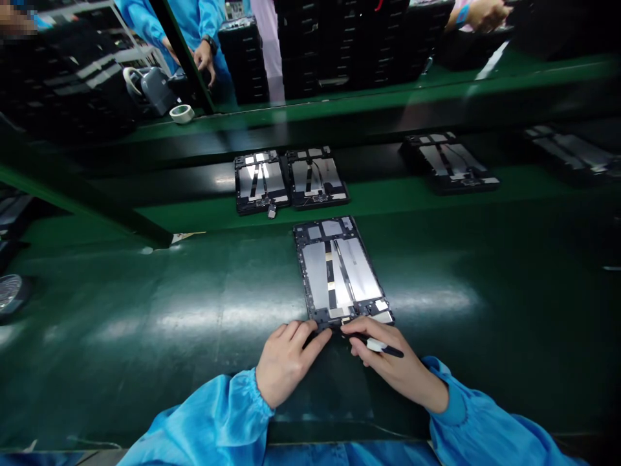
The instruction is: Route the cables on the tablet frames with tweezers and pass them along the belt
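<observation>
Nearest you, your two forearms in blue sleeves (208,421) reach in over a dark green tabletop (194,349). Your left hand (290,362) rests its fingers and thumb at the near-left corner of an opened tablet (356,272); thumb and fingers are slightly spread, and whether they grip the edge cannot be told. Your right hand (388,362) is closed around a slim black-and-white tool (376,345), with its working end hidden among your fingers at the tablet's near edge.

The tablet lies flat on the tabletop directly in front of you, inside up, its far end angled a little to your left. It shows silver panels, a black frame and dark ribbon strips running lengthwise. At the far left edge sits a round object (12,292), partly cut off.

Beyond, four more opened units lie in a row: two side by side (262,181) (317,178), one to the right (451,162), and a blurred one farther right (575,150).

Farther back, a roll of tape (181,118) sits beside a grey dispenser (158,90). Behind them are a co-worker's hands (206,59) and tall stacks of black trays (334,48).
</observation>
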`<state>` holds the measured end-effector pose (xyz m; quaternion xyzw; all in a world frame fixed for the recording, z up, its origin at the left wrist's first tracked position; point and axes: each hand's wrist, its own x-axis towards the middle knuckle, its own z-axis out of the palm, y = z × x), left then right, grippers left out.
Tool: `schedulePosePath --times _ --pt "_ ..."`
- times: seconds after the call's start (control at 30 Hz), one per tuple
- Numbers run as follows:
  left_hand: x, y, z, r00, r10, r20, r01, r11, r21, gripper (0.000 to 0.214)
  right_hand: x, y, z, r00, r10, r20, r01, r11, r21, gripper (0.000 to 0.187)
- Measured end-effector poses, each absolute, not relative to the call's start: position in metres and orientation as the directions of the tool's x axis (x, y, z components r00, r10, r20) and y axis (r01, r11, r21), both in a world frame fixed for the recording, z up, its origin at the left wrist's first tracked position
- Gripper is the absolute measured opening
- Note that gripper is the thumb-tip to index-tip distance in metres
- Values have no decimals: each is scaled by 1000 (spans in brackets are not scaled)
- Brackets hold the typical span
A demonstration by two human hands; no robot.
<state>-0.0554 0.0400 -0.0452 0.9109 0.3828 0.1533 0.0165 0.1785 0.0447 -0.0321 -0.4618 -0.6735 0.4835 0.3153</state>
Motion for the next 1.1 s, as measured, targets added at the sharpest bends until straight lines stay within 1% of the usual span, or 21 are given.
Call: schedulePosePath --times 0.1,0.23,0.33,0.4,0.5,0.63,0.73,0.8,0.9,0.97,1.03,1.1 --pt "-54 41 -46 654 703 278 693 -705 150 33 183 48 -35 -330 944 -31 356 94 -930 17" --pt "-54 42 -45 654 700 286 695 -705 137 32 193 51 -39 -204 976 -79 379 5 -925 16" --pt "-56 42 -44 660 696 283 691 -710 134 34 197 51 -40 -164 980 -110 362 -44 -931 16" --pt "-58 43 -44 670 679 299 672 -726 146 35 198 49 -39 -194 974 -118 335 -47 -941 16" --pt "-60 42 -43 676 656 337 642 -748 169 31 195 47 -34 -315 943 -102 294 -6 -956 19" --pt "-58 44 -42 660 665 351 641 -741 199 27 191 48 -26 -430 902 -38 278 92 -956 17" --pt "-57 47 -43 651 670 356 639 -737 219 26 189 51 -23 -474 879 -47 283 101 -954 17" --pt "-55 49 -42 648 676 352 645 -732 219 25 189 53 -24 -468 879 -89 284 54 -957 17" --pt "-52 42 -38 671 660 338 641 -746 183 29 191 53 -27 -403 896 -184 257 -83 -963 22" --pt "-48 32 -34 727 611 314 585 -790 184 30 194 50 -29 -362 903 -232 207 -165 -964 28" --pt "-44 21 -29 788 541 294 497 -841 214 29 199 45 -30 -364 891 -272 180 -219 -959 31" --pt "-42 13 -27 825 494 275 445 -867 223 28 203 40 -29 -395 864 -313 215 -244 -946 29"
